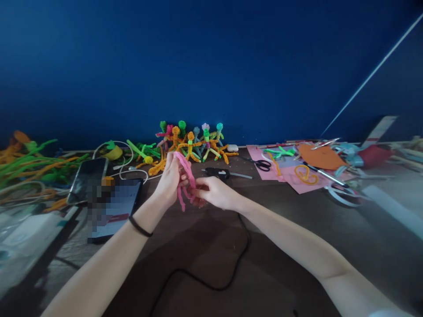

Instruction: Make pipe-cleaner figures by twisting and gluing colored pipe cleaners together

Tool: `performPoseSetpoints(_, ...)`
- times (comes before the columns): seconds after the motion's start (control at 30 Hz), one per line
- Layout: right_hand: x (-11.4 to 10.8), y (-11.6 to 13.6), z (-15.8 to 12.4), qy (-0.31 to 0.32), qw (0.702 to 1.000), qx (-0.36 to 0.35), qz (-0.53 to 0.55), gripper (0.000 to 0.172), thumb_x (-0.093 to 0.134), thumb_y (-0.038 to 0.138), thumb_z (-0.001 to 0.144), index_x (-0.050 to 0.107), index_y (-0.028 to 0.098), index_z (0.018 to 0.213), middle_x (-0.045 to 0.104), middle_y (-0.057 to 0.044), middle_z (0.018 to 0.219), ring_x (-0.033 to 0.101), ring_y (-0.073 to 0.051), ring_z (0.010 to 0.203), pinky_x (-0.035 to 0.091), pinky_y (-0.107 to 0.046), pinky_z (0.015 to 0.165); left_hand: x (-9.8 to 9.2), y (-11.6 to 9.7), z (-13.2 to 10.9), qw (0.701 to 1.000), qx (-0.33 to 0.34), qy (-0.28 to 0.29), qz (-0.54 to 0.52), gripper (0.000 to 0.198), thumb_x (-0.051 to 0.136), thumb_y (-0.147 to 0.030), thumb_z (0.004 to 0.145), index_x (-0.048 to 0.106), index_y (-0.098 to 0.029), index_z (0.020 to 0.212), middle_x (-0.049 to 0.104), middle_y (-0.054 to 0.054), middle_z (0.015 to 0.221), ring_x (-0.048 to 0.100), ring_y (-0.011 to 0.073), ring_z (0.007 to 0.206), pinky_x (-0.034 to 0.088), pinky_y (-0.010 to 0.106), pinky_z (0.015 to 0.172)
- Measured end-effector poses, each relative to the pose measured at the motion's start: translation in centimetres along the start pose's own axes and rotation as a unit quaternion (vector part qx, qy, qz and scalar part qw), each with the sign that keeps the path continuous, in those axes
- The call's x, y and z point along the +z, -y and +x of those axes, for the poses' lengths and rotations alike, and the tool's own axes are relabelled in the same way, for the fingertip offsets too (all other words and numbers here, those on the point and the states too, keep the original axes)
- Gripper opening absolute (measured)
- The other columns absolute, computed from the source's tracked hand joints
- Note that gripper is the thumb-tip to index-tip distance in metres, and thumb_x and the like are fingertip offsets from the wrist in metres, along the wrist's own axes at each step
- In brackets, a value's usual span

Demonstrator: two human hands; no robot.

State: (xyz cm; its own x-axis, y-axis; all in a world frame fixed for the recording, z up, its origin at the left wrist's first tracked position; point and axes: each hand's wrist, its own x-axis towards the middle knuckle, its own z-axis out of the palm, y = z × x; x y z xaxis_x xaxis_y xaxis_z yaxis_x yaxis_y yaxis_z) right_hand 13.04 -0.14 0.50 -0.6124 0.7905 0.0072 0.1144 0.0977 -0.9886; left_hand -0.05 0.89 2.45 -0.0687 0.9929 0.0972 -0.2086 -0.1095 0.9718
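Observation:
Both my hands meet above the dark table (pixel 205 246), holding a pink pipe cleaner (pixel 184 176) that is bent into loops. My left hand (pixel 169 180) pinches its upper part, with a black band on that wrist. My right hand (pixel 213 191) grips the lower strands from the right. Just behind my hands lies a black glue gun (pixel 218 172), whose black cable (pixel 231 273) runs toward me. A row of little pipe-cleaner figures (pixel 191 143) in orange, green and teal stands against the blue wall.
A phone (pixel 86 178) and a tablet (pixel 114 209) lie at the left beside white cables and loose green and orange pipe cleaners (pixel 29 167). At the right are black scissors (pixel 261 164), pink paper (pixel 297 178), orange paper (pixel 320 156) and sticks.

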Motion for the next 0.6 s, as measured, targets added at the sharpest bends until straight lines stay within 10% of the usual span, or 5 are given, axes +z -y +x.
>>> performPoseSetpoints(0.6,1.0,-0.7,-0.1,0.101,0.988,0.053,0.101,0.026,0.055,0.035,0.081,0.062,0.011,0.083,0.067,-0.006,0.073,0.063,-0.012,0.064,0.050,-0.026,0.065,0.5,1.3,-0.9,0.987,0.133,-0.055,0.067,0.012,0.032,-0.032,0.088,0.038,-0.025,0.081,0.049,-0.005,0.065,0.040,0.0062,0.043,0.033,0.020,0.040)
